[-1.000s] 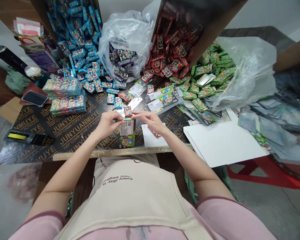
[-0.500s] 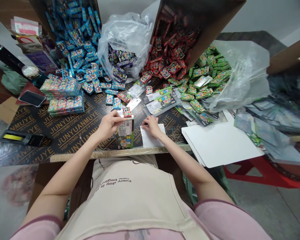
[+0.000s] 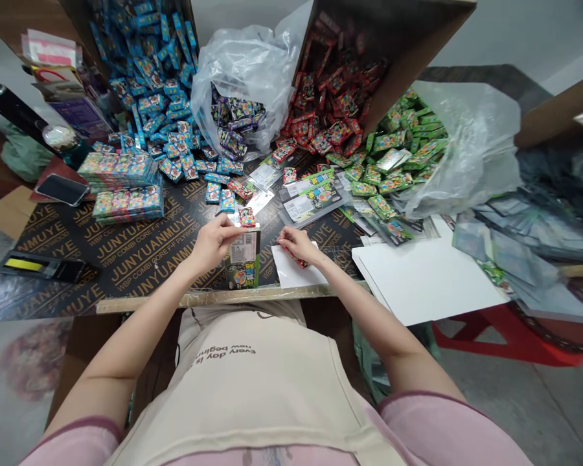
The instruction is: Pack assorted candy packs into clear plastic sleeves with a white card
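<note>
My left hand [image 3: 212, 243] pinches the upper edge of a flat printed packet [image 3: 243, 268] with a green side, which lies near the table's front edge. A small red box [image 3: 246, 217] sits just beyond the packet's top, close to my left fingertips. My right hand [image 3: 296, 244] is closed over another small red box [image 3: 297, 260], partly hidden under the fingers. Beneath that hand lies a white card [image 3: 291, 277].
Heaps of blue boxes [image 3: 165, 103], red boxes [image 3: 340, 103] and green boxes [image 3: 418, 142] lie at the back, with purple boxes [image 3: 238, 116] in a clear bag. Stacked box sets [image 3: 129, 202] and a phone [image 3: 62, 189] lie left; white sheets [image 3: 427, 278] lie right.
A red box now shows under my right hand, where only the white card was visible before. The right hand has turned slightly; my left hand keeps its place at the packet.
</note>
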Available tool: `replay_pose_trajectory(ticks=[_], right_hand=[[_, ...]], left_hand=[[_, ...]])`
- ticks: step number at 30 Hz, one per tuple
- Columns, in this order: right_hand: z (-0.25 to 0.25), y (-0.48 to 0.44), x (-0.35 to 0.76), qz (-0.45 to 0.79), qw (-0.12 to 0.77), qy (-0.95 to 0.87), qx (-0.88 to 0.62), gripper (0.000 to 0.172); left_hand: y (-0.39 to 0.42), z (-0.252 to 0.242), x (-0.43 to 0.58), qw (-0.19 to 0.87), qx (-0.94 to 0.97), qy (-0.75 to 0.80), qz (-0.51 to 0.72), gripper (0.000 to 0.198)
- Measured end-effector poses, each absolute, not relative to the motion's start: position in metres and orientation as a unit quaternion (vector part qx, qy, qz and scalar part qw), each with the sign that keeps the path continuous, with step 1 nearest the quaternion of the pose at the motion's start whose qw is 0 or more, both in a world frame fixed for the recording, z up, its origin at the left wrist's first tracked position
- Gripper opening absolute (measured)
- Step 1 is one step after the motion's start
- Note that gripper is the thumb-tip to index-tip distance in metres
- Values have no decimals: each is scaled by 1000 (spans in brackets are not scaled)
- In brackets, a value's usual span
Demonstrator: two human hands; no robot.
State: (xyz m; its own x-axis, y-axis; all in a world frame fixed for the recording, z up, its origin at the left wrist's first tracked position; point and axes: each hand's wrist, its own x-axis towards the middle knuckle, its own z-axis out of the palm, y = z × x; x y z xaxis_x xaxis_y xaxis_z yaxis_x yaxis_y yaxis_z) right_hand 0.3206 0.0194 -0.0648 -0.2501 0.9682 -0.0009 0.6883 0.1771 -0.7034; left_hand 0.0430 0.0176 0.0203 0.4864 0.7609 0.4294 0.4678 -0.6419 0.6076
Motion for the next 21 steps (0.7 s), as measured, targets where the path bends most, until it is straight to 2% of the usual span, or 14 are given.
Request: replay_pose_trajectory(ticks=[3, 7, 10, 12, 16, 19, 21], right_hand=[[-39, 30, 315, 334, 316, -699, -548, 14], [18, 40, 290, 434, 450, -646, -438, 21], [55, 40, 265, 517, 427, -647, -362, 30], [65, 40, 252, 542, 382, -672, -330, 34], [60, 45, 238, 532, 326, -718, -308, 29], [52, 49, 234, 530, 313, -726, -308, 29], [49, 50, 231, 521, 303, -733, -317, 29]], left_hand=[[15, 20, 44, 198, 836, 368, 356, 24], [13, 23, 46, 197, 814, 385, 387, 14], [13, 24, 46, 203, 800, 389, 409, 2], [13, 24, 46, 203, 799, 385, 415, 3], [10, 25, 45, 211, 794, 382, 423, 10], [9, 26, 46, 223, 778, 397, 434, 4], [9, 24, 48, 223, 766, 413, 439, 8]])
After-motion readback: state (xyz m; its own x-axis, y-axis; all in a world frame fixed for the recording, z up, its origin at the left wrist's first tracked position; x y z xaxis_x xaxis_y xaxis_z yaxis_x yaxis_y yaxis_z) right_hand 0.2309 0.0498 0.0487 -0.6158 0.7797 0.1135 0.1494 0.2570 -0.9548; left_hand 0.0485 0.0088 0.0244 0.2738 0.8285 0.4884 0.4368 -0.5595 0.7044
